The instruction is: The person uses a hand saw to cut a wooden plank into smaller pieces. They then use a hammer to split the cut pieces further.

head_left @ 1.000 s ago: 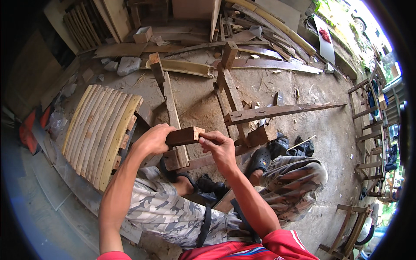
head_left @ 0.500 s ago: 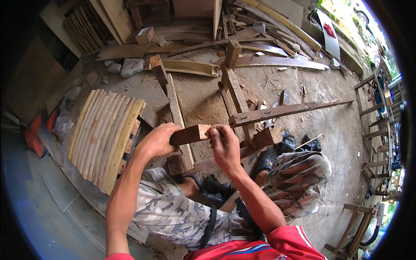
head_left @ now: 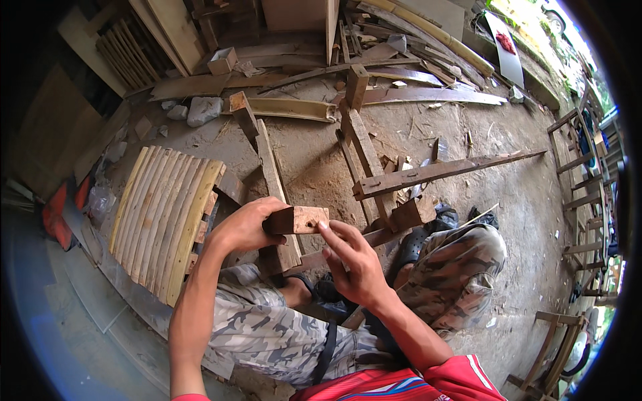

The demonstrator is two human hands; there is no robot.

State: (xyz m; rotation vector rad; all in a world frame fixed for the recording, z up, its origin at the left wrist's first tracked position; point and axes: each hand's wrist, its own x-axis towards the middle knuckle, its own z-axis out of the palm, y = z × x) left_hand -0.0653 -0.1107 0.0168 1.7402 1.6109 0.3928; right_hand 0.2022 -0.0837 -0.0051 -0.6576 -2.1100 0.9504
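Observation:
My left hand [head_left: 246, 227] is wrapped round a dark brown wooden block [head_left: 284, 221], its pale cut end turned toward the right. A small dark hole shows in that end face. My right hand [head_left: 356, 264] is beside it with fingers apart, one fingertip touching the end face near the hole. Below and beyond the block is a wooden frame: a long upright piece [head_left: 266, 164] on the left and a thicker beam [head_left: 366, 148] on the right. A tapering wooden bar [head_left: 445, 175] lies across the right-hand beam.
A slatted wooden panel [head_left: 164, 220] stands at my left. Planks and bamboo [head_left: 428, 33] are piled at the back, near stone chunks [head_left: 203, 111] and a small open box [head_left: 222, 60]. Wooden racks [head_left: 578, 200] line the right side. Wood scraps [head_left: 401, 164] lie on the dirt floor.
The block has come slightly nearer to me and turned, so more of its end face shows. My right hand has lowered and its fingers have loosened from a pinch at the block's end.

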